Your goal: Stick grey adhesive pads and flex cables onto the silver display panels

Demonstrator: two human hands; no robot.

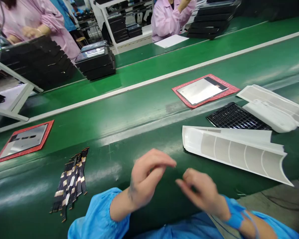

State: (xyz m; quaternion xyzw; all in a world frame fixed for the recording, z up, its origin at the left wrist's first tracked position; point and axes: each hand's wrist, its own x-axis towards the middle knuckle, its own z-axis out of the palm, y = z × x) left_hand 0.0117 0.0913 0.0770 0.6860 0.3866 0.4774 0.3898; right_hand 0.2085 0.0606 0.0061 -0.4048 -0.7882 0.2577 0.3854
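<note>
My left hand (147,176) and my right hand (201,194) hover close together over the near edge of the green conveyor belt (139,109), fingertips almost touching. The left hand's thumb and fingers are pressed into a pinch; whatever they hold is too small to see. The right hand's fingers point left and are smeared by motion. Both arms wear blue sleeves. A pile of several thin black-and-gold flex strips (71,179) lies to the left of my left hand. Curled white backing sheets (234,152) lie just right of my right hand.
A black grid tray (235,117) and white sheets (270,116) sit at the right. Two red trays with flat panels ride the belt, one at centre right (204,89) and one at far left (25,141). Stacks of black trays (96,61) and people in pink coats (169,18) are beyond.
</note>
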